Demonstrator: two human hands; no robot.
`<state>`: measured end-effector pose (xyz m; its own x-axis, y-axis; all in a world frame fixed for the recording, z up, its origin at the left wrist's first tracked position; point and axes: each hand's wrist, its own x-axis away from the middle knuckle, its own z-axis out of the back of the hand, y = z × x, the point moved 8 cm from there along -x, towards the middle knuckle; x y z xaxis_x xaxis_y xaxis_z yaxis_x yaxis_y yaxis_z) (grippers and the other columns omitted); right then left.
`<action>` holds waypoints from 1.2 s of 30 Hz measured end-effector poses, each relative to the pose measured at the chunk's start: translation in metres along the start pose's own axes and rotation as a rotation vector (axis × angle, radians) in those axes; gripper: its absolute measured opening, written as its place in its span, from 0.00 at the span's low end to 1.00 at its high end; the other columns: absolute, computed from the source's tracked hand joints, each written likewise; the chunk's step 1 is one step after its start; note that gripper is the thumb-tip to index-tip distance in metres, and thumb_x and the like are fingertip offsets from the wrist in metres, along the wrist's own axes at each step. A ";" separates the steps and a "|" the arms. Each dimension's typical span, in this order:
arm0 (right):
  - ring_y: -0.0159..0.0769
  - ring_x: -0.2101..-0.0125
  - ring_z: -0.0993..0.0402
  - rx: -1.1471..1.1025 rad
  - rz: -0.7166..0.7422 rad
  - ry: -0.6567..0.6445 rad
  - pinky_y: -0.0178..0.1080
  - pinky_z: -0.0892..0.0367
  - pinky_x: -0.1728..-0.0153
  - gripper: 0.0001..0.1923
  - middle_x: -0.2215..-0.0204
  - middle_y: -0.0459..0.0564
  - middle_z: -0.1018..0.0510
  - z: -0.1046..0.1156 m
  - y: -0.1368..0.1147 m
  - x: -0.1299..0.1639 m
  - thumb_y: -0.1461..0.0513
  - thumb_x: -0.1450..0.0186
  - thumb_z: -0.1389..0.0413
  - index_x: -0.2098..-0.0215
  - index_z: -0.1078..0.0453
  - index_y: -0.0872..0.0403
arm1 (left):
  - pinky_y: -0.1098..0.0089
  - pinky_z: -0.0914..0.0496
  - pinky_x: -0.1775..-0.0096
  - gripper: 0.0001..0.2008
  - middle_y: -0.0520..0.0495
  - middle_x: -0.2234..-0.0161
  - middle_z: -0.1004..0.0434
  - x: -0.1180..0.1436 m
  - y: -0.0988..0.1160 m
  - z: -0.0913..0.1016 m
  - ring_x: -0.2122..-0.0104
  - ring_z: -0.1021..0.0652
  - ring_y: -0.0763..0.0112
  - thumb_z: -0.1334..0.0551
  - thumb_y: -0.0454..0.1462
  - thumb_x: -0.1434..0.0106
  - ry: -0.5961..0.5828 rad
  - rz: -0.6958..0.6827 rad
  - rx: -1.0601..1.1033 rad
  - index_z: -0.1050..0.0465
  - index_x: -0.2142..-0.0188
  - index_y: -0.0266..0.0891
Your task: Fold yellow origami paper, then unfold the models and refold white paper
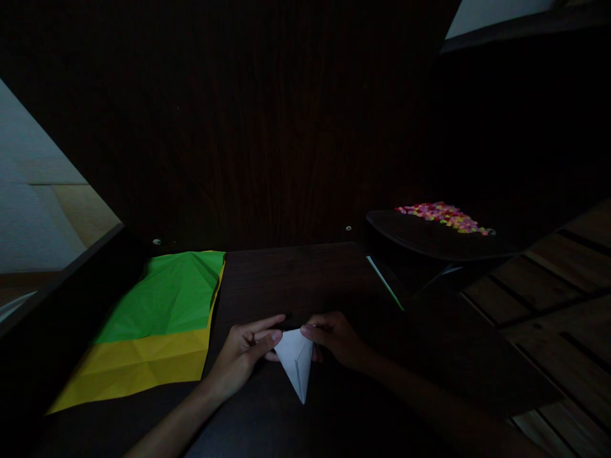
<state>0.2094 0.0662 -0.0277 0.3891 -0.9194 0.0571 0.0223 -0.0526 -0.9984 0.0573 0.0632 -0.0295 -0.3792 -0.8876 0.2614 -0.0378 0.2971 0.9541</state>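
Observation:
A small piece of folded white paper [294, 359] is held between my two hands, its pointed end toward me and a crease running down to the tip. My left hand [245, 350] pinches its upper left corner between thumb and fingers, with the index finger stretched out beyond it. At the upper right corner, my right hand [337, 337] grips the paper with the thumb on top. The fingers behind the paper are partly hidden. Both hands are just above the dark wooden surface [286, 273].
Creased green paper [176, 296] lies over yellow paper [143, 362] on the left. At the right, a curved dark shelf [410, 232] carries a pile of small pink, red and yellow pieces [449, 216]. A thin white-and-green edge [386, 283] shows below it. A dark upright panel [262, 127] stands behind.

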 end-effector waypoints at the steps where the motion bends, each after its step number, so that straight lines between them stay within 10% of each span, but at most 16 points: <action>1: 0.27 0.86 0.35 0.003 0.004 -0.005 0.30 0.40 0.84 0.24 0.87 0.44 0.30 0.000 -0.001 0.000 0.45 0.40 0.42 0.78 0.31 0.57 | 0.62 0.23 0.63 0.32 0.43 0.66 0.16 0.000 0.000 0.000 0.66 0.18 0.59 0.30 0.48 0.46 -0.003 0.000 0.000 0.27 0.46 0.32; 20: 0.27 0.86 0.34 0.059 0.076 -0.140 0.29 0.41 0.84 0.25 0.87 0.44 0.29 -0.012 -0.009 0.006 0.47 0.36 0.44 0.81 0.29 0.57 | 0.69 0.29 0.68 0.20 0.42 0.69 0.15 0.001 0.006 -0.006 0.72 0.20 0.64 0.28 0.43 0.48 -0.013 -0.091 -0.136 0.20 0.57 0.34; 36: 0.27 0.87 0.34 -0.057 -0.033 -0.013 0.29 0.41 0.85 0.20 0.87 0.43 0.28 -0.005 0.004 0.001 0.50 0.41 0.40 0.78 0.30 0.57 | 0.69 0.28 0.66 0.21 0.44 0.68 0.16 0.002 0.007 -0.007 0.69 0.20 0.63 0.30 0.42 0.46 -0.040 -0.062 -0.015 0.21 0.54 0.37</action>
<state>0.2051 0.0626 -0.0317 0.4013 -0.9115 0.0899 -0.0171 -0.1056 -0.9943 0.0629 0.0612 -0.0217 -0.4133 -0.8892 0.1960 -0.0486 0.2365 0.9704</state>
